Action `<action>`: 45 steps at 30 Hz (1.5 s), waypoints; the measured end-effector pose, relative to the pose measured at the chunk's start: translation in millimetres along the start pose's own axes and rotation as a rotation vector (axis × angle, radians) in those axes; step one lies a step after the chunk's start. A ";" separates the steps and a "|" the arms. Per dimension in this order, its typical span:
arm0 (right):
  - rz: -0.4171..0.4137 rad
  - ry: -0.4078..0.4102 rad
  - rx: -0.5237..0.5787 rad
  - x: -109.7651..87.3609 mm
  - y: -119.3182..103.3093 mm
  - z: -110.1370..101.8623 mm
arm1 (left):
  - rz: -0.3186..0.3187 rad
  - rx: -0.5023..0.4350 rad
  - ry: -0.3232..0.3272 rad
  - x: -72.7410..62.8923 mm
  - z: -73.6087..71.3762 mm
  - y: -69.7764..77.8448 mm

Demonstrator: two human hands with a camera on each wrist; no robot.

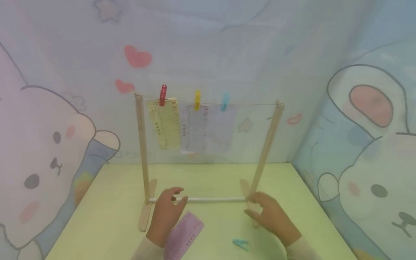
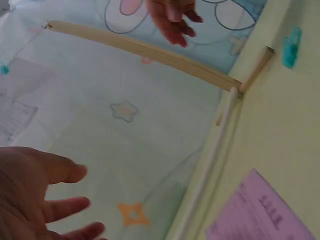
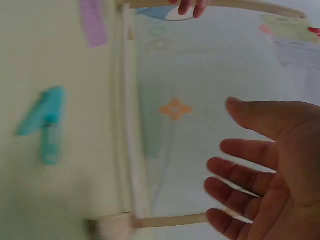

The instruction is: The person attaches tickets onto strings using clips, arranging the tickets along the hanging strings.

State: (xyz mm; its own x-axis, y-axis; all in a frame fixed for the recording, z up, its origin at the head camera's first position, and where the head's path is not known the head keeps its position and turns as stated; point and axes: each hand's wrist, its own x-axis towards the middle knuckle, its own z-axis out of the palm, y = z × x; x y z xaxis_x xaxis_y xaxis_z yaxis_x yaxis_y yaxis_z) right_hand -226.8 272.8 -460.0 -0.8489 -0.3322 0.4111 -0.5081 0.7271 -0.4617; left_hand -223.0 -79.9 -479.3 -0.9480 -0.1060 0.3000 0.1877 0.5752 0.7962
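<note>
My left hand (image 1: 168, 213) hovers over the left part of the rack's white rod (image 1: 214, 199), fingers apart and holding nothing. Near the rack's right foot, my right hand (image 1: 272, 216) is also spread and holds nothing. A purple printed slip (image 1: 184, 236) lies on the table beside my left hand, partly hidden by the wrist. A teal clothespin (image 1: 241, 244) lies on the table to the left of my right forearm. On the string, a red clothespin (image 1: 163, 95) holds a yellow slip (image 1: 165, 126), a yellow clothespin (image 1: 197, 100) a white slip (image 1: 195, 131), and a blue clothespin (image 1: 225, 101) a pale lilac slip (image 1: 222, 130).
The rack's left wooden post (image 1: 142, 144) and right post (image 1: 267, 148) lean slightly and carry the string between their tops. Flat wooden feet stand on the pale yellow table (image 1: 107, 202). Behind hangs a cloth backdrop (image 1: 208, 47) with cartoon prints.
</note>
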 end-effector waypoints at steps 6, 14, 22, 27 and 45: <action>0.285 -0.285 0.090 -50.8 40.7 71.7 | -0.100 0.240 -0.218 -27.6 25.2 -44.2; 0.355 -0.289 0.187 -73.8 55.7 102.4 | -0.149 0.462 -0.184 -57.8 39.6 -57.4; 0.334 -0.286 0.195 -79.6 55.5 98.8 | -0.210 0.493 -0.194 -58.9 42.9 -59.7; 0.332 -0.274 0.191 -81.6 56.2 94.5 | -0.187 0.481 -0.206 -58.2 39.3 -64.7; 0.396 -0.201 0.280 -87.8 55.1 88.5 | -0.131 0.324 -0.060 -49.4 35.6 -73.6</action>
State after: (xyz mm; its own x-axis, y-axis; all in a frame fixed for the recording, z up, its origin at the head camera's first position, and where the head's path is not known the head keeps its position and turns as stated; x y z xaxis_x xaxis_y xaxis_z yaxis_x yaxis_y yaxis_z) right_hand -193.1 288.9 -591.1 -0.9810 -0.1932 0.0159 -0.1384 0.6408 -0.7552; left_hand -199.1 -88.1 -571.4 -0.9739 -0.1531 0.1673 -0.0183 0.7884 0.6149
